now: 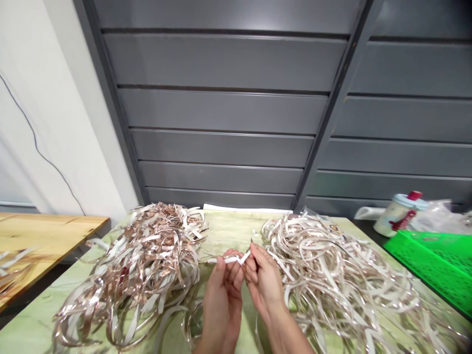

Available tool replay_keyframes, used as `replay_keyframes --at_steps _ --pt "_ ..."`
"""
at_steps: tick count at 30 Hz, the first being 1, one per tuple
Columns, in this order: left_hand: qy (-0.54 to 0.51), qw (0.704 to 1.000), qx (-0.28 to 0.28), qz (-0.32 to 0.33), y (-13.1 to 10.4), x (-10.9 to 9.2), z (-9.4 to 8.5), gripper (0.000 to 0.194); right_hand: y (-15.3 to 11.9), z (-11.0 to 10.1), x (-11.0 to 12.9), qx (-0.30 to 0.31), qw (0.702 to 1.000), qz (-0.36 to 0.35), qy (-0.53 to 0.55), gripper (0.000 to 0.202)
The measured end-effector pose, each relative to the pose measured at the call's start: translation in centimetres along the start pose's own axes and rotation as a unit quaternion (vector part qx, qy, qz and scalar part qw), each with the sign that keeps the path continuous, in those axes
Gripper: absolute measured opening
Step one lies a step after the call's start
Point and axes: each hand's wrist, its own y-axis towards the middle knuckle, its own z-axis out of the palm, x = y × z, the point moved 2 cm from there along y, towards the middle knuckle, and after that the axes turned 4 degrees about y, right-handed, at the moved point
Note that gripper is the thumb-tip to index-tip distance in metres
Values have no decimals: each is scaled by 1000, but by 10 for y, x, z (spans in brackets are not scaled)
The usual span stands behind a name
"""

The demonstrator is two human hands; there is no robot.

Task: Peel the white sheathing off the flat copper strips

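Note:
Between my two hands runs a narrow white strip [231,260], bent into a V near its middle. My left hand [225,290] is closed on it, thumb on top and fingers curled beneath. The fingertips of my right hand [263,280] pinch the strip's other end, which points up and away. To the left lies a tangled heap of shiny copper-coloured and white strips [147,265]. Close by my right hand spreads another heap of curled white and silvery strips [332,275]. Small white bits [254,231] lie on the table just beyond my hands.
The pale green marbled table [228,226] ends at a grey panelled wall [224,113]. A green perforated basket [431,260] stands at the right, with a lidded cup [400,214] and clear plastic bags [437,214] behind it. Left is a wooden table [47,236] holding some strips.

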Motion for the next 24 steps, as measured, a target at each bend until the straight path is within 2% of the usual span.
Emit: replay_keyframes --at_steps 2,4,7,11,14,16,18,19,21,24 --pt "-12 1000 5 -3 0 2 -1 16 -2 -1 3 2 999 -28 -25 41" --pt "-1 999 38 14 0 3 -2 16 -6 0 7 18 993 -57 -100 41" --pt "74 993 83 43 -3 3 -3 27 -10 2 12 59 977 -63 -193 43" --pt "204 970 116 59 -1 -2 -4 23 -9 2 10 82 983 -39 -160 44" --pt "213 971 86 63 4 -8 -8 25 -2 -6 5 82 994 44 -59 40" --pt "189 978 52 73 8 -12 -11 25 3 -14 5 83 990 113 0 32" --pt "175 980 24 91 12 -17 -13 25 7 -21 11 108 980 165 12 25" --pt "176 979 16 102 13 -19 -14 25 8 -24 15 124 976 177 -1 28" --pt "191 974 7 124 15 -22 -15 27 10 -29 24 138 976 157 -66 36" --pt "243 958 9 150 14 -23 -14 34 8 -31 28 118 968 50 -217 24"
